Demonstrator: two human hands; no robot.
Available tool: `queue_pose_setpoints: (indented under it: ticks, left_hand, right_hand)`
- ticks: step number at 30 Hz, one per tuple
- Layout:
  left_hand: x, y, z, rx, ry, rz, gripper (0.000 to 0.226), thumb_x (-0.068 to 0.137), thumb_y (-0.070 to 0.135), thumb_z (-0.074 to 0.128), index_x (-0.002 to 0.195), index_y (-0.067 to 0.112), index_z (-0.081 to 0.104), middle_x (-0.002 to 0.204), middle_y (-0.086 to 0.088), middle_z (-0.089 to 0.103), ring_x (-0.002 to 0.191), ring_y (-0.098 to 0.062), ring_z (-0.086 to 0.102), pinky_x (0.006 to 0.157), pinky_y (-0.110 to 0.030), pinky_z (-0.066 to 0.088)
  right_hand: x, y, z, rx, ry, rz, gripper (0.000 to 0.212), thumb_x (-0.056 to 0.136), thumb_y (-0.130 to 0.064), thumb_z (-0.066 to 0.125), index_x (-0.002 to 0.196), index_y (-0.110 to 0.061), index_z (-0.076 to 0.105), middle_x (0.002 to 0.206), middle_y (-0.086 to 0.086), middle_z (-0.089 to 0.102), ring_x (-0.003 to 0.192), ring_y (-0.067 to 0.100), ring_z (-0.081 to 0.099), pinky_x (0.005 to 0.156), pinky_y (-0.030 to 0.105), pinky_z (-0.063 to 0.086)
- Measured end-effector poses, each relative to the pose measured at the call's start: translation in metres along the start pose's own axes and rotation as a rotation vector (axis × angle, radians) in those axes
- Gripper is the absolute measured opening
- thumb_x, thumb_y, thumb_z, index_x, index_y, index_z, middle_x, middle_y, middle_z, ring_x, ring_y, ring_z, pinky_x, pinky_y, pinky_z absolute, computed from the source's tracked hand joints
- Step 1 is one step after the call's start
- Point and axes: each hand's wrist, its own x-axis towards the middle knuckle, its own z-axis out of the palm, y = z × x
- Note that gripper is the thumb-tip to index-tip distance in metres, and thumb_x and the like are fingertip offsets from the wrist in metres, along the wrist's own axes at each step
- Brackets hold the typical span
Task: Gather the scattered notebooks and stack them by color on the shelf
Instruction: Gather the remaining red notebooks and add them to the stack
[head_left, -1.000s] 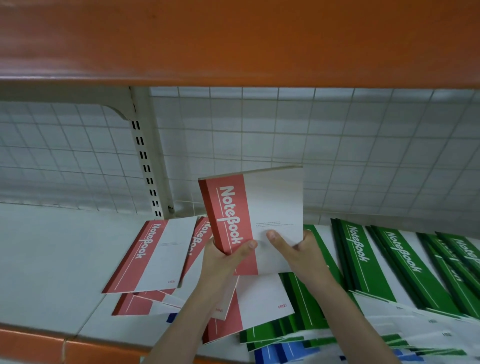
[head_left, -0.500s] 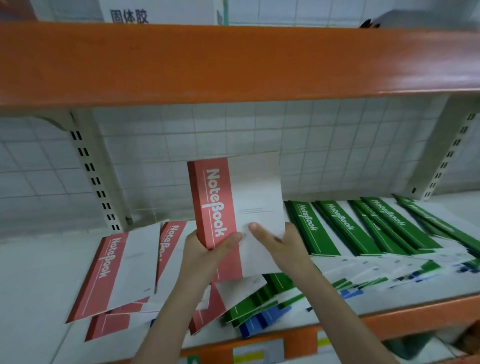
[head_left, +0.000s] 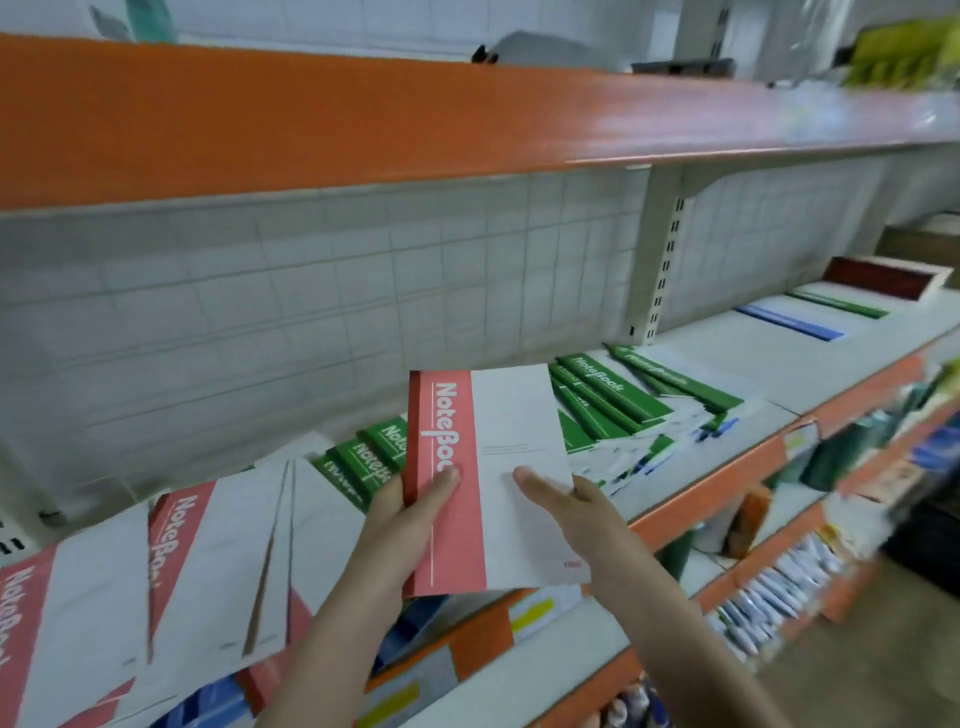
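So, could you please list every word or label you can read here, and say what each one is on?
"NoteBook": red notebook held by the left hand and right hand.
"NoteBook": red notebooks lying on the shelf.
"NoteBook": green notebooks.
Small print on the held cover and the shelf-edge labels: too blurred to read.

We see the held notebook (head_left: 488, 478) with a salmon-red band lettered in white beside a plain white field. The loose notebooks (head_left: 171, 577) to the left carry the same red and white. Green-banded notebooks (head_left: 618, 395) lie fanned behind it. The shelf edge (head_left: 363, 119) above is orange, against a pale grey grid wall (head_left: 311, 291).
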Motion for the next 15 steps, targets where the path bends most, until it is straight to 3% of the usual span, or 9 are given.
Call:
queue_pose_setpoints:
  ticks: [3,4,7,11,15]
  left_hand:
    - [0.008,-0.004,0.033,0.013,-0.054,-0.007,0.015,0.085,0.041,0.065,0.095,0.030,0.064,0.076,0.014,0.073,0.066,-0.007,0.071,0.048,-0.019,0.052]
    - [0.011,-0.006,0.044,0.013,-0.073,-0.018,0.015,0.084,0.041,0.066,0.095,0.030,0.064,0.076,0.013,0.074,0.066,-0.008,0.071,0.049,-0.020,0.052]
    - [0.021,-0.012,0.081,0.017,-0.140,-0.048,0.017,0.083,0.042,0.067,0.096,0.030,0.064,0.077,0.011,0.074,0.066,-0.010,0.071,0.048,-0.021,0.052]
    - [0.033,-0.019,0.134,0.033,-0.217,-0.074,0.019,0.083,0.044,0.066,0.096,0.031,0.061,0.075,0.012,0.074,0.065,-0.009,0.071,0.049,-0.022,0.052]
    - [0.049,-0.026,0.198,0.081,-0.264,-0.085,0.020,0.084,0.043,0.066,0.097,0.028,0.063,0.077,0.007,0.074,0.068,-0.014,0.071,0.055,-0.025,0.051]
  right_hand:
    - [0.003,0.003,-0.032,-0.017,0.072,0.005,0.054,0.079,-0.050,0.068,0.120,-0.016,0.059,0.111,0.005,0.067,0.100,0.029,0.063,0.092,0.043,0.050]
    - [0.003,0.003,-0.043,-0.017,0.099,0.002,0.052,0.080,-0.050,0.068,0.119,-0.016,0.060,0.109,0.004,0.068,0.099,0.028,0.064,0.090,0.042,0.051]
    - [0.004,0.005,-0.080,0.016,0.163,-0.014,0.033,0.081,-0.048,0.068,0.102,-0.023,0.063,0.090,-0.007,0.072,0.083,0.015,0.066,0.064,0.027,0.047]
    - [0.010,0.007,-0.129,0.079,0.222,-0.004,0.048,0.078,-0.052,0.069,0.115,-0.023,0.057,0.107,-0.002,0.067,0.097,0.022,0.064,0.075,0.034,0.050]
    - [0.019,0.008,-0.188,0.170,0.290,-0.002,0.028,0.080,-0.043,0.071,0.099,-0.025,0.060,0.096,-0.001,0.069,0.091,0.023,0.066,0.074,0.036,0.054]
